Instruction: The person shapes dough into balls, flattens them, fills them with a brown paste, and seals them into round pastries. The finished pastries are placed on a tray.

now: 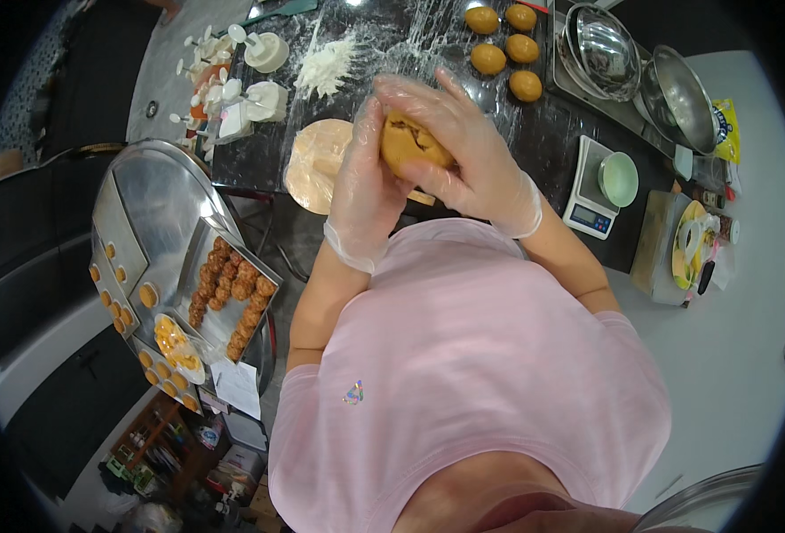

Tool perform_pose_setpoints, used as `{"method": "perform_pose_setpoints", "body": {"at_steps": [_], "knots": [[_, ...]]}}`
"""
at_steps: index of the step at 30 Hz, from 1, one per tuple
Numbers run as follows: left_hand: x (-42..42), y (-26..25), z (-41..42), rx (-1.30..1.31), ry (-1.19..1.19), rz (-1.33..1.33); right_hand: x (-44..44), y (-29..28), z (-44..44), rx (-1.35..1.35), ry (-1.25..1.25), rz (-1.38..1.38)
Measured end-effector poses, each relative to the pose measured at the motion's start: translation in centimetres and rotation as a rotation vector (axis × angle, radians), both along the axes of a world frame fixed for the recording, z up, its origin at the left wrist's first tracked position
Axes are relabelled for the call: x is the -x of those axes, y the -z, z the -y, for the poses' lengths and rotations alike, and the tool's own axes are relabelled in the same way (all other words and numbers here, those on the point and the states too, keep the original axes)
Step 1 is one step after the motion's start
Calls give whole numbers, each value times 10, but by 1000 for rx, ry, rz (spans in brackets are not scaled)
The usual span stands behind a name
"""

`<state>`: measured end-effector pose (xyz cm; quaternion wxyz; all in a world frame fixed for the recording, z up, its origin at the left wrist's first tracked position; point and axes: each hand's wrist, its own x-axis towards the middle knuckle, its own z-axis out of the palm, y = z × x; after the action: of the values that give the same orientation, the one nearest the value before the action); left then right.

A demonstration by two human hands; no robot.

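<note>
A yellow-brown dough ball (411,148) sits between my two hands, in front of my chest. Its dough is split along the top, and something darker shows in the crack. My left hand (366,176), in a clear plastic glove, cups it from the left. From the right and above, my right hand (469,136), gloved the same way, presses around it. Beside my left wrist lies a round wooden board (312,143) covered in clear plastic film. Several smooth dough balls (488,58) rest on the dark table (432,40) beyond my hands.
White flour (326,66) is heaped on the table. Plunger moulds (266,53) stand at left. To the right are a digital scale (589,216) with a green bowl (619,178) and metal bowls (679,100). A round steel table (159,180) holds a tray of brown balls (242,280).
</note>
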<state>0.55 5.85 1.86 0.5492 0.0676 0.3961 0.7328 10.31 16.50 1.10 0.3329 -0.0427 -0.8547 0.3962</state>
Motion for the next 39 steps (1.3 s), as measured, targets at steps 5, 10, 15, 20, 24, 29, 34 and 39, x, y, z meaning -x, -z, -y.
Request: {"method": "perform_pose_setpoints", "body": {"at_steps": [5, 10, 15, 20, 24, 29, 34, 39], "knots": [[2, 6, 1, 89, 1, -43, -5, 15, -16, 137, -192, 81], [1, 2, 6, 83, 121, -74, -10, 8, -22, 77, -219, 97], [1, 5, 7, 4, 166, -80, -5, 21, -22, 317, -242, 36], [-8, 4, 5, 0, 16, -82, -3, -5, 7, -22, 59, 27], [-11, 5, 2, 68, -39, -53, 0, 13, -5, 166, -86, -16], [-6, 4, 5, 0, 32, -30, -5, -1, 5, 183, 94, 15], [-12, 5, 4, 31, -56, -9, -1, 18, -13, 295, -129, -19], [-19, -8, 1, -61, -137, -83, -3, 6, 17, 337, 123, -165]]}}
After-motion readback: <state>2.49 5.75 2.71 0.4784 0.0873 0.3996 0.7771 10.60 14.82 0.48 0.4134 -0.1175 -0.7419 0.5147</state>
